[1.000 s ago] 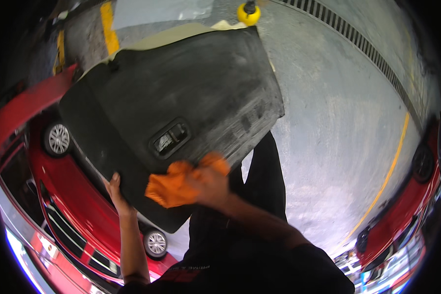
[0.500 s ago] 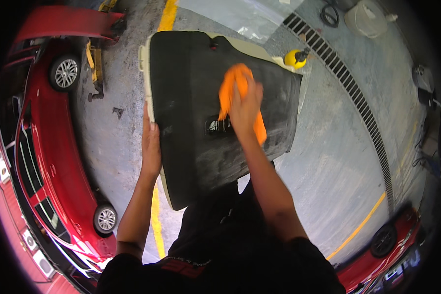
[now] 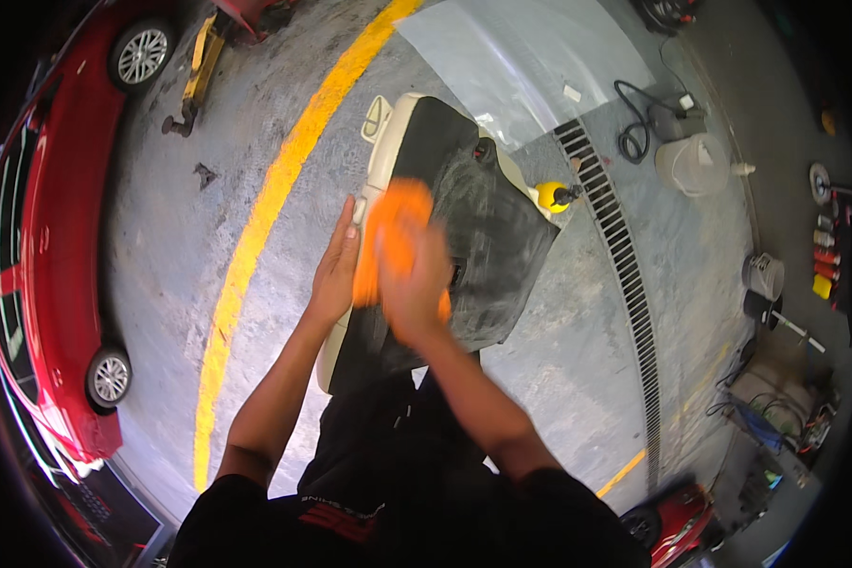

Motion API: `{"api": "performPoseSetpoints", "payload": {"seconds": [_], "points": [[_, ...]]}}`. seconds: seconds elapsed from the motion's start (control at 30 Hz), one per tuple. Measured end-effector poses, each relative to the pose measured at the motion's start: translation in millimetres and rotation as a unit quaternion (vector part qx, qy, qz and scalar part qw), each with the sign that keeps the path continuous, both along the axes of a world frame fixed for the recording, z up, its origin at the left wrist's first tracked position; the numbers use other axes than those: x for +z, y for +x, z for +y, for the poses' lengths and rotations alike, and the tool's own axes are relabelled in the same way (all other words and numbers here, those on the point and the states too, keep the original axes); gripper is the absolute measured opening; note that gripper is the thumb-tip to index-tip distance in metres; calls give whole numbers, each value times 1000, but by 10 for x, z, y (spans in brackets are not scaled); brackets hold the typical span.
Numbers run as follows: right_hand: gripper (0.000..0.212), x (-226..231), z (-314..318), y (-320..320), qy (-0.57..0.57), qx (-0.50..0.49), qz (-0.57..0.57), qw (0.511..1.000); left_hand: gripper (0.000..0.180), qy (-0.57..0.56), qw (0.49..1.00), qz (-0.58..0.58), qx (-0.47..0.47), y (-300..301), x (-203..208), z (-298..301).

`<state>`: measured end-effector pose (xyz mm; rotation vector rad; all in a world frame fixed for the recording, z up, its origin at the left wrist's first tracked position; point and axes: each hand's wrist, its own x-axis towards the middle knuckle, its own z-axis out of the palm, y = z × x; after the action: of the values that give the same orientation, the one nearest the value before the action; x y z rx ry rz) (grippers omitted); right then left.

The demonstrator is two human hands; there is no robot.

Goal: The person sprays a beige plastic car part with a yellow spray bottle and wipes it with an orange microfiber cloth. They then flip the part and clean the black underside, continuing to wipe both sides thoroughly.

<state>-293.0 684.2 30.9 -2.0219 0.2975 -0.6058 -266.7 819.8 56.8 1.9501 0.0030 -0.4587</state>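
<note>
A car seat backrest (image 3: 483,227), dark grey on its back panel with cream sides, stands tilted in front of me. Along its left cream edge my left hand (image 3: 336,275) grips and steadies it, with some fingers out of sight behind the side. My right hand (image 3: 415,284), blurred by motion, presses an orange cloth (image 3: 402,204) onto the panel near that same edge. Pale streaks mark the dark surface. Just beyond the backrest's right side sits a yellow spray bottle (image 3: 552,197) with a black top.
A red car (image 3: 62,227) is parked at the left, near a yellow lift arm (image 3: 199,66). A floor drain grate (image 3: 625,284) runs down the right side. Clear plastic sheeting (image 3: 540,57), a black hose (image 3: 634,133) and a white bucket (image 3: 691,166) lie farther off.
My right hand has wiped the cloth leftward, from the panel's middle to its left edge. My view has shifted, and the backrest appears more tilted. The left hand keeps its hold.
</note>
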Motion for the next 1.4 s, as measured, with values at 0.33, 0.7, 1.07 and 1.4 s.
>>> {"api": "performPoseSetpoints", "payload": {"seconds": [0.33,0.7,1.07,1.4], "points": [[35,-12,22,-18,21,14,42,999,62,6,999,34,25,178,-194,9],[43,659,-1329,-652,209,-60,174,960,94,-87,995,36,20,-607,246,721],[59,836,-1039,1268,-8,221,213,952,133,-61,983,-34,171,-1740,-87,761],[48,223,-20,-993,-275,466,28,841,130,-32,981,-38,187,-1869,-228,786]]}}
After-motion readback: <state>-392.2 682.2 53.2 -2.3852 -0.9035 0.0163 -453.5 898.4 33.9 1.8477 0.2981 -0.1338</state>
